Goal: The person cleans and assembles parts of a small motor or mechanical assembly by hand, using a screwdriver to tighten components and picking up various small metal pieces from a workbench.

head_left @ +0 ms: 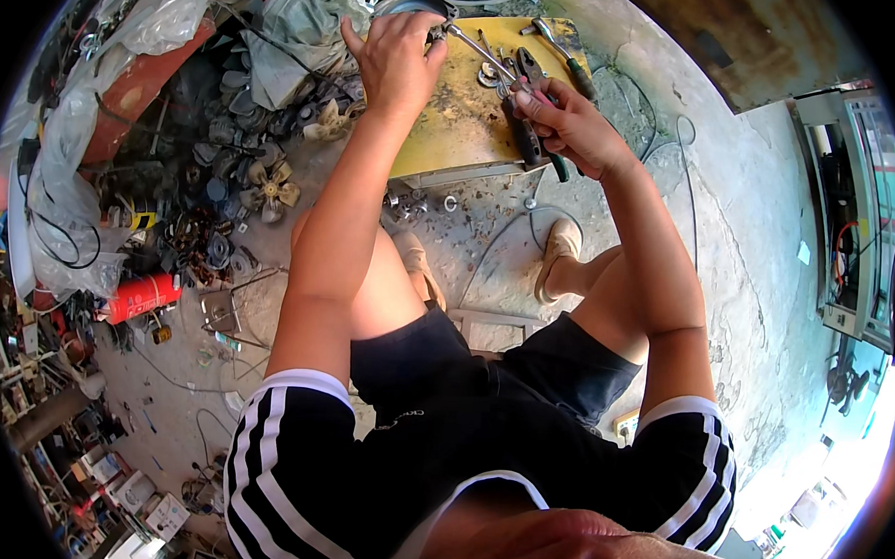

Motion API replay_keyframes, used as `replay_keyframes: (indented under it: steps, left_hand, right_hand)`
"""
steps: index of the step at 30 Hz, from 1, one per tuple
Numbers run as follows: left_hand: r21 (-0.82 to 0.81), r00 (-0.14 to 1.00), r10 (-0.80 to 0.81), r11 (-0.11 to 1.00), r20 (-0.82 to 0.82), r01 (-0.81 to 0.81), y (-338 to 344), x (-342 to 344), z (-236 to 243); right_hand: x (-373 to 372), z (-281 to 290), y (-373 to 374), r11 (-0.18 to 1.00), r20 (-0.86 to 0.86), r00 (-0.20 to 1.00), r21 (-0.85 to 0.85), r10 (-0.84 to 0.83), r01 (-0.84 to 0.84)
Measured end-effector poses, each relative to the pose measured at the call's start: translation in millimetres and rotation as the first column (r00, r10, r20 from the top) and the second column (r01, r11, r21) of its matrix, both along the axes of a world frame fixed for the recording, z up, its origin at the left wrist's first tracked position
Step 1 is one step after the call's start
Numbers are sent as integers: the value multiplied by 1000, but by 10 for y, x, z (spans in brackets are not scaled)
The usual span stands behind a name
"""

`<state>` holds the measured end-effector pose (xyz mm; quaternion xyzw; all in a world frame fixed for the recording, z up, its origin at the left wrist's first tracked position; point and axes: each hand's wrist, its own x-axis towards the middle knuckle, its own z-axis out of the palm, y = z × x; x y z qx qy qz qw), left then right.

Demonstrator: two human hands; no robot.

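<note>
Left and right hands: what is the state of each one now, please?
Left hand: at round metal part; grip cannot be told.
Right hand: closed, holding metal-shafted tool.

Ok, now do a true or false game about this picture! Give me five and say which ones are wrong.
1. The right hand holds a long metal tool. True.
2. The board with tools on it is blue. False: the board is mostly yellow, with dark stains.
3. A red cylinder lies on the person's left side. True.
4. The left hand is resting on a knee. False: the left hand is reached out by the board's far left corner, near the tool's far end.
5. The person is wearing black boots. False: the shoes are light beige.
</note>
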<state>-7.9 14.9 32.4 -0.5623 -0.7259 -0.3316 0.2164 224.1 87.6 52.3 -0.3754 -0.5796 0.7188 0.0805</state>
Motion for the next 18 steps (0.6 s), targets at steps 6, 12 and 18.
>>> replay_keyframes:
  steps: [6,12,18]
  left_hand:
    - [-9,999,30,1000,-22,-30,-32,-43,-28]
    - [3,1000,17,1000,-17,-17,-47,-42,-19]
    - [7,1000,18,1000,-25,-18,-61,-70,-26]
  right_hand:
    - [-25,-61,8,965,-103,994,-257,34,-60]
    - [-31,-63,-37,996,-123,991,-86,-49,39]
    - [-41,-20,-7,941,-138,990,-339,-36,-14]
